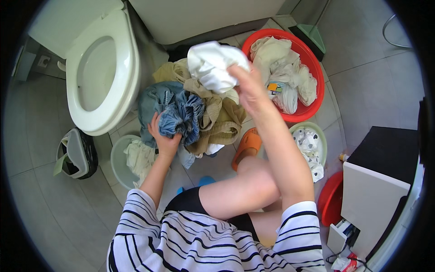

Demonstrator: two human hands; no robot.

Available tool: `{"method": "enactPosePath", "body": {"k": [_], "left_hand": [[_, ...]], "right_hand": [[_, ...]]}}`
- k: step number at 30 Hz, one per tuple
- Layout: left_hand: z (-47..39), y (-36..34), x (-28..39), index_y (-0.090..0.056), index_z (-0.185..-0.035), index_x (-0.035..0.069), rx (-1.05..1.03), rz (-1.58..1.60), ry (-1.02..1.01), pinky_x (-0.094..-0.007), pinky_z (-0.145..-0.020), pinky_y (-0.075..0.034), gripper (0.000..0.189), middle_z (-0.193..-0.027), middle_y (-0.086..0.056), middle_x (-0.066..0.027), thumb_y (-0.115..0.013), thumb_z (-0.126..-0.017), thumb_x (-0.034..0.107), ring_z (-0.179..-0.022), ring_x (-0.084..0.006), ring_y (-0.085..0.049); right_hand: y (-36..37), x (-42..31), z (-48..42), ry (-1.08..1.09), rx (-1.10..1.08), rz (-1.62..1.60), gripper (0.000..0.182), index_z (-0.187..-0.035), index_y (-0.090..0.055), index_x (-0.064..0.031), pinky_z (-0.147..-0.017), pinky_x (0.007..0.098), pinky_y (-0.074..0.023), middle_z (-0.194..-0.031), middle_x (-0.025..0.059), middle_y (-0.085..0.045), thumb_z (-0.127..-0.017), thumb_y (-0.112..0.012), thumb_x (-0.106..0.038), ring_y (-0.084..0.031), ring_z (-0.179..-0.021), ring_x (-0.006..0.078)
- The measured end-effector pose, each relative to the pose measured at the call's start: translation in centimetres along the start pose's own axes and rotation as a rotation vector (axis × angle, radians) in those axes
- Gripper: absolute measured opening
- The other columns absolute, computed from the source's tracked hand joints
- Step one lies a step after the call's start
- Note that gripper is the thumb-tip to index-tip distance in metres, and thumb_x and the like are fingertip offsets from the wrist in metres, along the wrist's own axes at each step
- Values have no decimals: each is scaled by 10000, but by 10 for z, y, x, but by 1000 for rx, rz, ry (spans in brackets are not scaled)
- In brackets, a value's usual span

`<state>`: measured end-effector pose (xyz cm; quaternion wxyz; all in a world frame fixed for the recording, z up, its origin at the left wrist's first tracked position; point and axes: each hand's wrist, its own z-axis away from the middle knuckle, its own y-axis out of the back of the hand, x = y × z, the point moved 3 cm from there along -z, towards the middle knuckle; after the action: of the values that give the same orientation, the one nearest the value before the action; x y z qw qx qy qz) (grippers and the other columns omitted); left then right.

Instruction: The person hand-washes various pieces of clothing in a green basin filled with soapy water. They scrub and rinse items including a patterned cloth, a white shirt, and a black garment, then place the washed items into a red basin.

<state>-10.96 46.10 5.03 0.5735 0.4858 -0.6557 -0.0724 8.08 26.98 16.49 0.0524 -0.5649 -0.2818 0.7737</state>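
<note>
My right hand (249,83) grips a white cloth garment (217,66), blurred by motion, above the back of a clothes pile and left of a red plastic basin (319,98). That basin holds white and cream garments (289,73). My left hand (163,136) is at a bunched blue denim garment (181,117) with an elastic edge, thumb and fingers around its lower left part. Under and beside it lie a grey-blue garment (148,102) and khaki and olive garments (217,132) in a heap on the tiled floor.
A toilet (131,102) stands at the left, with a small trash bin (80,153) below it. A pale green basin (117,161) holds light cloth; another (323,136) holds heart-patterned cloth. An orange slipper (246,144) is on my foot. A dustpan (312,34), red basin (331,200) and cabinet (370,200) are at right.
</note>
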Motion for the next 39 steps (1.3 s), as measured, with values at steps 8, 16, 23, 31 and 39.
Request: {"method": "enactPosePath", "body": {"k": [8, 16, 23, 31, 39], "left_hand": [[-14, -6, 9, -398, -1293, 137, -235, -258, -44, -676, -997, -84, 731, -1328, -410, -35, -694, -673, 386, -1308, -305, -267], [-29, 40, 36, -174, -1438, 219, -481, -19, -42, -661, -1009, -85, 1029, -1448, -244, -142, -777, -614, 351, -1367, -325, -152], [-14, 19, 160, -119, -1423, 26, -503, 201, -474, -507, -1075, -154, 1161, -1442, -212, -212, -813, -564, 387, -1345, -353, -199], [-10, -110, 268, -515, -1212, 22, -969, 967, 309, -347, -889, -422, 396, -1133, -598, -121, -487, -909, 276, -1056, -196, -541], [60, -157, 384, -424, -1308, 50, -1466, 1453, 721, -374, -1021, -363, 479, -1337, -458, -101, -380, -945, 359, -1215, -235, -449]], "right_hand": [[-72, -117, 82, 274, -98, -157, 315, -1074, -543, 9, -743, 299, -513, -965, 66, -597, -767, -538, -61, -605, -868, 163], [-80, -173, 141, 400, -157, -382, 355, -1160, -472, 53, -871, 372, -501, -1070, 137, -581, -824, -519, -50, -585, -993, 229], [-47, -210, 196, 474, -212, -522, 369, -1185, -464, 35, -922, 408, -468, -1110, 139, -577, -829, -505, -51, -568, -1038, 251], [35, -252, 317, 690, -15, -381, 343, -1152, -490, 41, -890, 369, -478, -1083, 143, -589, -822, -502, -50, -590, -984, 237], [185, -215, 436, 606, 688, 4, 437, -1196, -480, 29, -940, 368, -427, -1150, 130, -570, -789, -518, -125, -563, -1038, 230]]}}
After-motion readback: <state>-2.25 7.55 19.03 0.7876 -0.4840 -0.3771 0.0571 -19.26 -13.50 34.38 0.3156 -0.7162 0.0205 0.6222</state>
